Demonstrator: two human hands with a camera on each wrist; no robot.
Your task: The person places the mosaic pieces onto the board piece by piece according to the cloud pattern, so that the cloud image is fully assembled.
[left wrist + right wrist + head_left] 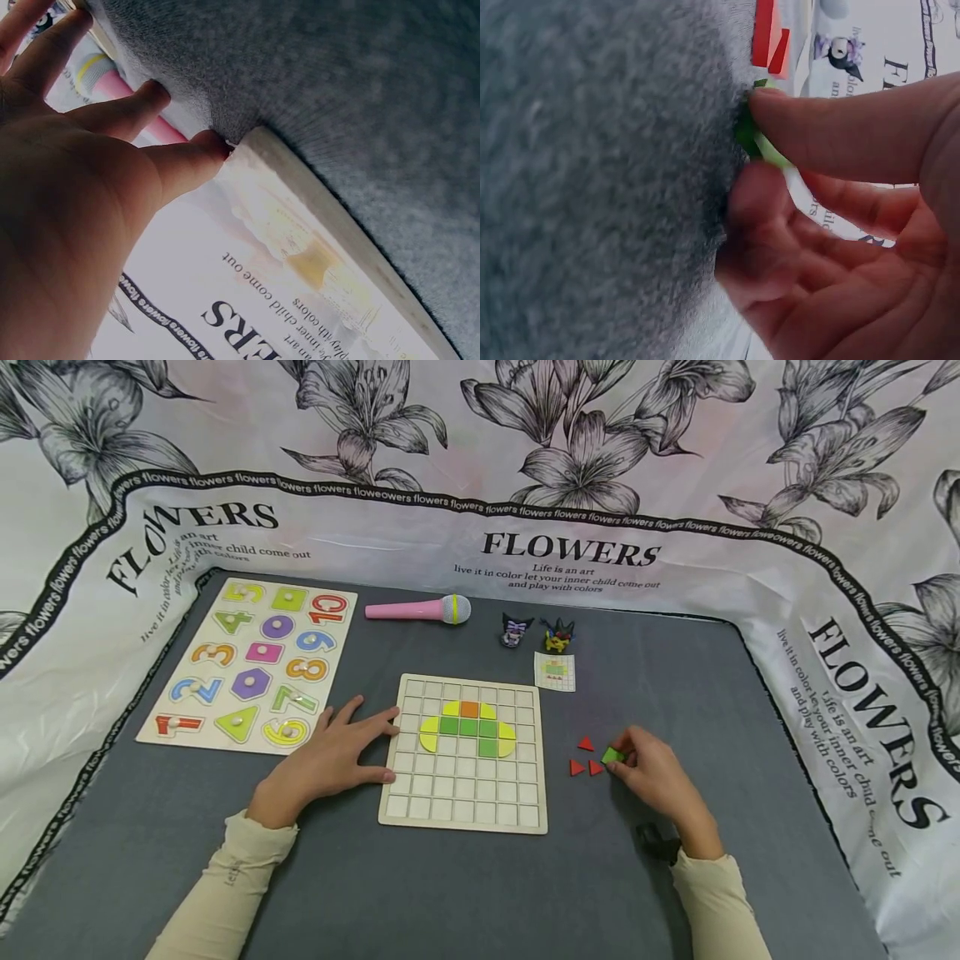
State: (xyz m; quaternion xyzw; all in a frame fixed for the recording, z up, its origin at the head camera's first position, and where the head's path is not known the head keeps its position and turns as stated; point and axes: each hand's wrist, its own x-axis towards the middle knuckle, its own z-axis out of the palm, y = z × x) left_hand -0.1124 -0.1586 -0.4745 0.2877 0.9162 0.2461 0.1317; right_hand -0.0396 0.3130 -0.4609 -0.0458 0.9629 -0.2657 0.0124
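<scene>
A wooden grid board [465,814] lies mid-table. On it sit several green squares, one orange square [469,709] and several yellow rounded pieces. My left hand [326,768] is spread out, its thumb and fingertips touching the board's left edge; the left wrist view shows this hand [82,172] with its fingers apart. To the right of the board, my right hand [660,772] pinches a green square tile [612,756] between thumb and finger, low over the cloth. That tile [750,131] is partly covered by the fingertips in the right wrist view. Three red triangles [576,767] lie just left of it.
A number-and-shape puzzle board [202,689] lies at the left. Along the back are a pink toy microphone [408,610] and two small figurines [513,631], with a pattern card [555,683] below them. A black object [657,843] is by the right wrist.
</scene>
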